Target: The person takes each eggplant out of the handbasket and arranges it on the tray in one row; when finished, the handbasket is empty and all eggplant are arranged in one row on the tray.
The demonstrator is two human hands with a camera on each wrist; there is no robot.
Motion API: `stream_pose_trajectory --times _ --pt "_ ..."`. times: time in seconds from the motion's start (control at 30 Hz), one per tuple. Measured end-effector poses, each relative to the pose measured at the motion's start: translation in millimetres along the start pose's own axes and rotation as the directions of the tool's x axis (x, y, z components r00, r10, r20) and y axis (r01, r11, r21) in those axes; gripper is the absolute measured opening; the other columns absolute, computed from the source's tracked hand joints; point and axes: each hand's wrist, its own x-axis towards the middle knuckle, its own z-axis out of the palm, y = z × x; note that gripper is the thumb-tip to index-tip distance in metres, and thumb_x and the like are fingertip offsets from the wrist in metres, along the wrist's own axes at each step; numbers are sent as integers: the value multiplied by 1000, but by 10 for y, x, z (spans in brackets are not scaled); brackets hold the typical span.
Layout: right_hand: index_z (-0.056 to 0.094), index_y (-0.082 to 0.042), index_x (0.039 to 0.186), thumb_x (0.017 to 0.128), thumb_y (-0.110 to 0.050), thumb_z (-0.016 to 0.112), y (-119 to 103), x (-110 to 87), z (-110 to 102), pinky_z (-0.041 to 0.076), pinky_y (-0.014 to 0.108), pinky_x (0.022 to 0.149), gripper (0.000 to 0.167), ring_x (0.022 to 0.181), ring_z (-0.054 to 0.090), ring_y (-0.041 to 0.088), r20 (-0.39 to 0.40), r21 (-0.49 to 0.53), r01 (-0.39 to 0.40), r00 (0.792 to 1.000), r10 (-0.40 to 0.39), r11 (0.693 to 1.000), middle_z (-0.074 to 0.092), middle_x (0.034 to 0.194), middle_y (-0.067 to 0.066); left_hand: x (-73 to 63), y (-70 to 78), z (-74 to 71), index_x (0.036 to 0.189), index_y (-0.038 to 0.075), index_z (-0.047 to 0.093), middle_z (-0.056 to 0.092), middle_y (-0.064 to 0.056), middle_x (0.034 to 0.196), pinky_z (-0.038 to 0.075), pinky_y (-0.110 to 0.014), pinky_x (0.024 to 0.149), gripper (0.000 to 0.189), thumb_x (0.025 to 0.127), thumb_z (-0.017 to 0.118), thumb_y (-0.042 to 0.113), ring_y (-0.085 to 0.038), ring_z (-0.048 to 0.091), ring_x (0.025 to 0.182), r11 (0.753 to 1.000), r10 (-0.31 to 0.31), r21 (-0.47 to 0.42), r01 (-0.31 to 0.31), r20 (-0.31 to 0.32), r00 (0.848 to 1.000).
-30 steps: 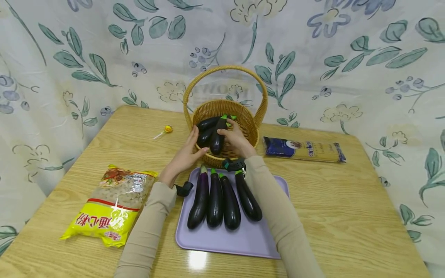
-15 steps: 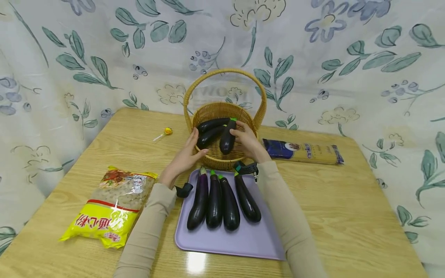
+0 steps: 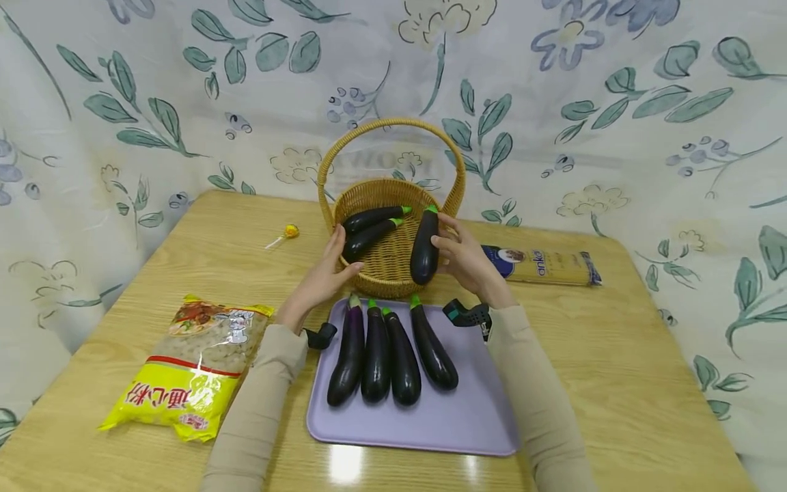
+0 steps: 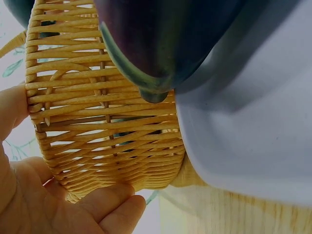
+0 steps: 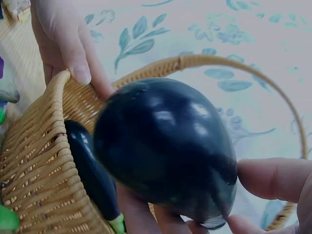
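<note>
My right hand [image 3: 470, 260] holds a dark eggplant [image 3: 425, 247] by its side, near the right rim of the wicker basket [image 3: 393, 283]. In the right wrist view the eggplant's rounded end [image 5: 165, 141] hangs over the basket, with thumb and fingers on either side. At the basket's left side, my left hand [image 3: 320, 280] grips the rim and outer wall. The left wrist view shows its fingers [image 4: 114, 202] against the woven wall. Two more eggplants, one at the back [image 3: 371, 219] and one in front [image 3: 370, 240], lie inside on the left.
A lilac tray [image 3: 418, 434] with several eggplants [image 3: 376, 355] stands before the basket. At left lies a yellow pasta bag [image 3: 190, 369]; behind it is a lollipop [image 3: 291, 231]. A spaghetti packet [image 3: 547, 265] lies to the right. A floral curtain [image 3: 522, 123] hangs behind the table.
My right hand has carried its eggplant rightward, from beside the other two to the basket's right side, turning it more upright. My left hand has stayed at the left rim.
</note>
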Motion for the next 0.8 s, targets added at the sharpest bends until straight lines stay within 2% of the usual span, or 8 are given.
stream_pose_trajectory --times 0.2,0.33,0.57,0.7,0.8 --pt "10 -20 157 102 -8 43 40 -200 -65 49 45 91 65 137 38 37 44 -35 62 997 -60 997 22 159 16 -32 -6 -87 153 28 -17 -18 1 163 12 -57 120 87 99 48 47 -33 -2 151 1000 -14 27 15 -15 1000" --pt "9 -19 157 101 -5 43 117 -348 -135 52 37 84 67 131 43 32 10 -37 59 998 -58 998 22 159 15 -17 3 -79 153 28 -16 -18 1 163 11 -56 120 86 99 48 47 -32 -3 151 999 -16 32 16 -8 1000" --pt "10 -17 157 99 -2 44 244 -510 -227 53 36 84 69 128 46 30 -11 -45 64 998 -65 997 22 159 17 26 6 -23 153 28 -17 -19 3 162 12 -57 120 86 99 48 48 -34 0 151 999 -23 28 24 -1 1000" --pt "12 -17 156 99 -3 45 374 -616 -312 53 37 85 68 124 49 25 17 -33 61 998 -61 998 21 159 19 46 -7 4 153 25 -16 -18 1 163 10 -57 120 87 99 48 48 -35 -2 151 1000 -14 17 14 -5 1000" --pt "13 -17 156 98 -3 46 500 -704 -384 53 36 85 67 115 55 16 47 -1 39 998 -39 999 20 158 21 43 -16 4 154 23 -16 -18 -2 163 8 -57 120 88 99 48 47 -34 -4 151 1000 -12 20 12 7 1000"
